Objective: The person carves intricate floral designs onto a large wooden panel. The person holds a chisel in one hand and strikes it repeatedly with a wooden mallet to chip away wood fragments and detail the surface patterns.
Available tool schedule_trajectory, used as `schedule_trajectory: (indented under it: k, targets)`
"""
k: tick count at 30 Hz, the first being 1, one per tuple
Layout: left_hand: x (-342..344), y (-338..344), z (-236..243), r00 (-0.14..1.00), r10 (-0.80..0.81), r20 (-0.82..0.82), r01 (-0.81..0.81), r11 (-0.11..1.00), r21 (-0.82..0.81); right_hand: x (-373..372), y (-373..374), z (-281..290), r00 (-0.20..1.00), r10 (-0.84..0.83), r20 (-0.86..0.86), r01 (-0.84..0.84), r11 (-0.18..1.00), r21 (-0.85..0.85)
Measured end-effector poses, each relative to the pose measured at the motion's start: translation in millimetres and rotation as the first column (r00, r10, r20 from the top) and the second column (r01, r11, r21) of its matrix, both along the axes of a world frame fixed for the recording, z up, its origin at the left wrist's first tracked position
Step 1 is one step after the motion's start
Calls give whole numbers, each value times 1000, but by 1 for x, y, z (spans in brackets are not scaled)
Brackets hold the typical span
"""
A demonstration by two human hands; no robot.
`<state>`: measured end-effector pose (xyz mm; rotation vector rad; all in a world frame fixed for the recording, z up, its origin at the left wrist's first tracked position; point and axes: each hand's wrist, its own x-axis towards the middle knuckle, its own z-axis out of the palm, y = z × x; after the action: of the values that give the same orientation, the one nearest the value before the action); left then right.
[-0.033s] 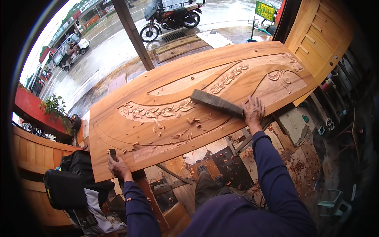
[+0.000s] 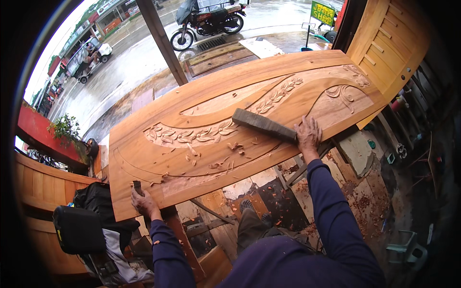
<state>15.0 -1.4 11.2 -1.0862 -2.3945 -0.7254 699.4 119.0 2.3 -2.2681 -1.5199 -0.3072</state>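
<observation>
Navy long-sleeved top (image 2: 293,264), dark trousers (image 2: 253,231), dark striped footwear (image 2: 247,205).

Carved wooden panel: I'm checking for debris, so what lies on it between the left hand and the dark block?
In the head view, loose wood shavings lie scattered across the panel between the left hand and the dark block.

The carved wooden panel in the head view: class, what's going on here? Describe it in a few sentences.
A person in dark blue sleeves is at a wooden panel with leafy carving. The left hand holds a small dark piece at the panel's near left corner. The right hand lies on the panel, fingers spread, against one end of a long dark block. Curled shavings lie on the wood.
</observation>
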Motion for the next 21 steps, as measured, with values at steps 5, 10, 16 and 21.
schedule_trajectory:
  k: [5, 10, 16, 21]
  targets:
    - [-10, -2, -3, 998, -13, -68, 15, 999, 30, -7, 0, 2, 1000, -14, 16, 14, 1000, -8]
    - [-6, 1, -6, 998, 4, -57, -4, 1000, 9, -2, -1, 2, 1000, -18, 20, 19, 1000, -19]
    - [-13, 0, -9, 998, 11, -57, -10, 1000, 22, -2, 2, 0, 1000, -14, 11, 14, 1000, -25]
    - [-6, 2, -5, 1000, 1, -18, -1, 1000, 23, 1, 2, -1, 1000, -15, 9, 15, 1000, -20]
